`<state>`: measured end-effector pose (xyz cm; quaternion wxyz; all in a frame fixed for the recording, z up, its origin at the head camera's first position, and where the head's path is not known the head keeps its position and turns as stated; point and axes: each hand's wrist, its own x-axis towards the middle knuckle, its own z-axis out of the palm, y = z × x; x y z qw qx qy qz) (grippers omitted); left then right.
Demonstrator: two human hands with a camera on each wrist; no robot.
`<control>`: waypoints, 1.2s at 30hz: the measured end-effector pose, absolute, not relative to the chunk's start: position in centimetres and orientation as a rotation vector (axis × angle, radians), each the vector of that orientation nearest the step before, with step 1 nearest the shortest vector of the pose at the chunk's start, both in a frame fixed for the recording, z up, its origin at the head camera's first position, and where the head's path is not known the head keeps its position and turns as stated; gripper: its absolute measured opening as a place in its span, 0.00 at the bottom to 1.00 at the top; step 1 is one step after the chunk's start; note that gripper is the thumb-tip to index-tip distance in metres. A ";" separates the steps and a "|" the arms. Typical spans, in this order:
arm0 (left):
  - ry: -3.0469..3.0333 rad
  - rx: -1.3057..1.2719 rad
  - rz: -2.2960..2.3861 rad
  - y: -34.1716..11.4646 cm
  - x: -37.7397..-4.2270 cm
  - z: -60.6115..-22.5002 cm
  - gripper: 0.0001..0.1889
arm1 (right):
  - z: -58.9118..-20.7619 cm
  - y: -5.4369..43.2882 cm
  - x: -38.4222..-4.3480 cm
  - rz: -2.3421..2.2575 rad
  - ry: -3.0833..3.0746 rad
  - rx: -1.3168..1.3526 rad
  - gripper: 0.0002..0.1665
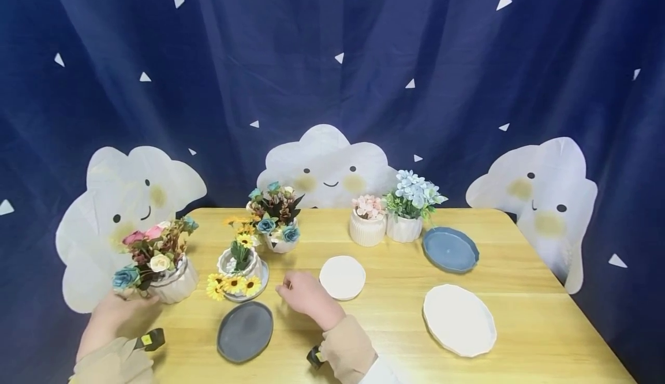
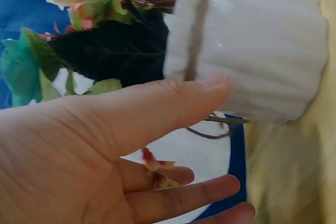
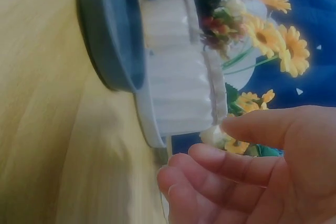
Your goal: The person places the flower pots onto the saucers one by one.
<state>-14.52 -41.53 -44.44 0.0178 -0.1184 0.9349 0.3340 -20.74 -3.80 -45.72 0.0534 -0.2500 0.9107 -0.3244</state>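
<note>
pink-rose pot [image 1: 176, 284]: white. its roses [image 1: 159, 263]: pink, cream, teal. daisies [image 1: 235, 284]: yellow. dark grey plate [image 1: 245, 332], blue plate [image 1: 451, 249]. tabletop [image 1: 540, 309]: yellow wood grain. curtain [image 1: 291, 60]: navy, white triangles [image 1: 503, 3].

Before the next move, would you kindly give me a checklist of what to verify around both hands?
1. Left hand gripping the rose pot: not ok; its fingers are extended, not wrapped round it.
2. Left thumb touching that pot: cannot tell; it only overlaps it in the left wrist view.
3. Right hand free of any object: ok.
4. Sunflower pot standing on its light saucer: ok.
5. Dark grey plate lying flat on the table: ok.
</note>
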 end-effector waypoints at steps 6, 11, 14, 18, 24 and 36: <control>2.861 -0.400 1.174 -41.5 -14.9 -45.3 0.49 | -45.9 -3.8 -20.9 -0.974 2.762 -0.767 0.13; 2.886 -0.361 1.276 -41.4 -15.3 -46.3 0.50 | -46.5 -4.1 -21.0 -0.928 2.752 -0.789 0.14; 3.026 -0.179 1.356 -41.3 -15.6 -47.1 0.46 | -46.8 -4.3 -20.8 -0.902 2.740 -0.800 0.16; 3.135 -0.097 1.419 -41.0 -16.0 -47.9 0.46 | -47.0 -4.7 -20.3 -0.866 2.719 -0.789 0.17; 3.122 -0.137 1.499 -40.3 -16.7 -48.4 0.49 | -47.3 -5.2 -19.8 -0.793 2.703 -0.776 0.17; 2.986 -0.327 1.571 -39.2 -17.1 -48.1 0.53 | -47.4 -5.7 -19.1 -0.705 2.681 -0.735 0.16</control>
